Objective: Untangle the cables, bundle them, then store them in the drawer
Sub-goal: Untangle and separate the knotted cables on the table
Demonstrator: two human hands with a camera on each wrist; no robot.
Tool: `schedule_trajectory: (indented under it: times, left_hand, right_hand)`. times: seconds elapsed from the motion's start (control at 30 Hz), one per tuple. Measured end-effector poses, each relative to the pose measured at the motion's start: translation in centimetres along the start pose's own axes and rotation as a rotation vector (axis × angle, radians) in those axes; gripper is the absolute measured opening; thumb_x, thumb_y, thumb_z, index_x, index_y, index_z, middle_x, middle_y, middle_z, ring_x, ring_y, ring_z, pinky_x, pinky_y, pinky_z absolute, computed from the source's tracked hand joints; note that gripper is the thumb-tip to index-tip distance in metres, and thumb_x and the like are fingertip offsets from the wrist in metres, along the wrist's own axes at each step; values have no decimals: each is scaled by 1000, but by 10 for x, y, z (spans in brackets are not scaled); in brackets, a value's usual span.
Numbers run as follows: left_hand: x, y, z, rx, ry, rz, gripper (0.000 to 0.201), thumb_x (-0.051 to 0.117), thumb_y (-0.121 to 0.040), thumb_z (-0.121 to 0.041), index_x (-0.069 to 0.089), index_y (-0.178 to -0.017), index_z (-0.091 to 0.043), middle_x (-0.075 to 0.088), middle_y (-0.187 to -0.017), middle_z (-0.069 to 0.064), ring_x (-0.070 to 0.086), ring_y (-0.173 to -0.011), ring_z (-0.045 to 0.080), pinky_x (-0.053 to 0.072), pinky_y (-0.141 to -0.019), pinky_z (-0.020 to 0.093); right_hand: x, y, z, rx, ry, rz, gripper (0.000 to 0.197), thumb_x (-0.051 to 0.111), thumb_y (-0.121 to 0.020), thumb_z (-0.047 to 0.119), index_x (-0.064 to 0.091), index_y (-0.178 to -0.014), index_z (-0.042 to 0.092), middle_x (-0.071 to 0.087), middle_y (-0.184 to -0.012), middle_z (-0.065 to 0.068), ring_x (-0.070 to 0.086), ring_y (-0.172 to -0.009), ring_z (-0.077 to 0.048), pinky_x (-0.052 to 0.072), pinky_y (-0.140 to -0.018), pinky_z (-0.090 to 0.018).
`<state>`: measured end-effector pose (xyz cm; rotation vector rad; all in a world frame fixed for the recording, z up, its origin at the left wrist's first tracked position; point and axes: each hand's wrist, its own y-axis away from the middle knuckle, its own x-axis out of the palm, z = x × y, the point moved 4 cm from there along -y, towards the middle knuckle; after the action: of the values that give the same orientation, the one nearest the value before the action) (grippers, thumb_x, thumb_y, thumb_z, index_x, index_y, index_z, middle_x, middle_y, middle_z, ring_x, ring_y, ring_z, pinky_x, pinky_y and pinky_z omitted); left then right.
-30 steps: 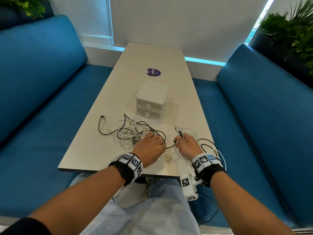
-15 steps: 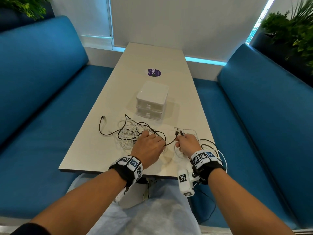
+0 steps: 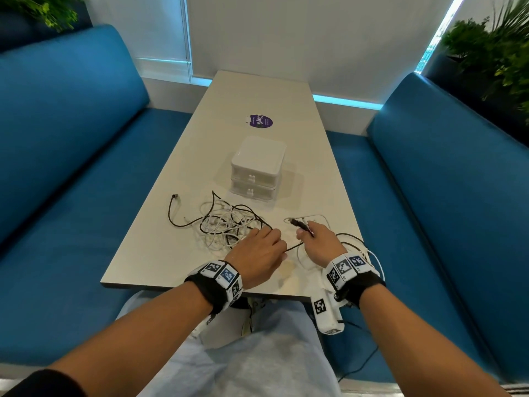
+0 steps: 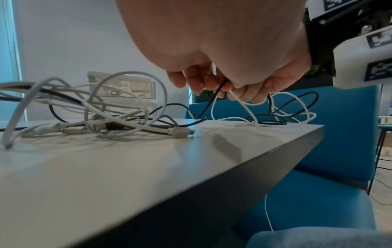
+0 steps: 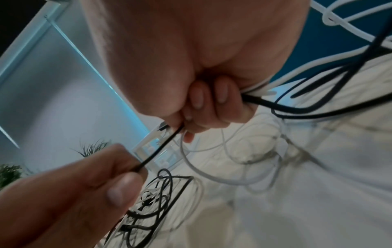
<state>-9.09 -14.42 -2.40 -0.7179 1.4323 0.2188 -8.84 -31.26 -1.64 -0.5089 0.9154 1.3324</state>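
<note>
With both hands, left (image 3: 259, 253) and right (image 3: 320, 243), pinching the black cable (image 3: 293, 247) at lower centre, I advise slow pulls clear of the white tangle (image 3: 221, 224).

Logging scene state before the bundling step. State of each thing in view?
black cable: pinched by both hands, span lifted between them
right hand: grips black cable near its plug, white cable too
left hand: pinches black cable
cable tangle: still knotted, on table
drawer unit: both drawers closed
</note>
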Motion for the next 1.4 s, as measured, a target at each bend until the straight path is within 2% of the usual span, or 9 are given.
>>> schedule_trajectory:
  times: [0.2,0.3,0.4,0.63,0.87,0.97,1.07,1.23,1.4]
  left_hand:
    - [-8,-6,-3,-4,79,91,20,39,-102,-32,53,-99,-18,58,-100,-1,50,-96,22,36,-87,38]
    - [-8,-6,1,-100,195,172,28,37,-98,-35,48,-119,-19,62,-101,-3,53,-99,20,31,-99,40]
    - [-7,-7,6,-155,220,236,58,37,-90,-38,27,-145,-22,64,-95,-7,51,-97,19,27,-99,39]
    - [-3,-16,18,-282,245,304,84,42,-91,-24,-11,-156,-20,66,-99,-1,44,-97,23,25,-105,41]
    - [15,-25,30,-382,366,454,61,45,-79,-37,34,-138,-28,63,-106,0,52,-111,27,32,-102,45]
    - [19,-24,27,-380,376,475,72,45,-77,-42,32,-146,-25,67,-109,-7,49,-113,23,31,-103,43]
    - [24,-24,23,-356,317,499,75,36,-77,-47,27,-148,-25,65,-110,2,49,-113,29,32,-102,46]
    - [15,-24,10,-291,225,537,47,40,-96,-29,39,-141,-15,60,-115,13,42,-111,31,32,-100,45]
    - [18,-25,8,-271,192,529,37,35,-101,-27,42,-133,-11,60,-117,11,43,-105,27,31,-97,44]
  right_hand:
    - [-5,6,3,-54,99,-12,26,44,-102,34,57,-108,13,66,-103,-11,61,-96,-32,39,-73,-34]
    - [-7,11,3,-89,99,72,27,44,-102,35,59,-107,13,65,-97,-9,61,-89,-28,43,-71,-35]
    - [-6,14,5,-111,48,137,24,47,-101,35,62,-101,16,64,-86,-4,59,-74,-20,44,-67,-34]
    - [-5,13,7,-172,18,220,25,50,-99,36,66,-93,18,58,-72,2,52,-65,-14,40,-65,-32]
    - [-5,13,7,-244,-93,172,24,49,-102,33,66,-90,20,51,-69,7,47,-61,-8,36,-63,-27]
    - [-11,10,10,-252,-188,107,27,44,-104,34,63,-90,20,51,-76,9,46,-63,-5,34,-64,-24]
    - [-12,8,13,-240,-229,116,29,41,-105,36,57,-85,22,49,-73,10,44,-59,-5,32,-60,-23]
    - [-6,5,23,-276,-299,132,33,37,-104,42,53,-81,24,57,-77,0,57,-71,-16,51,-78,-40]
    - [1,5,38,-340,-357,124,33,35,-104,38,54,-82,22,63,-73,8,58,-75,-16,48,-84,-43]
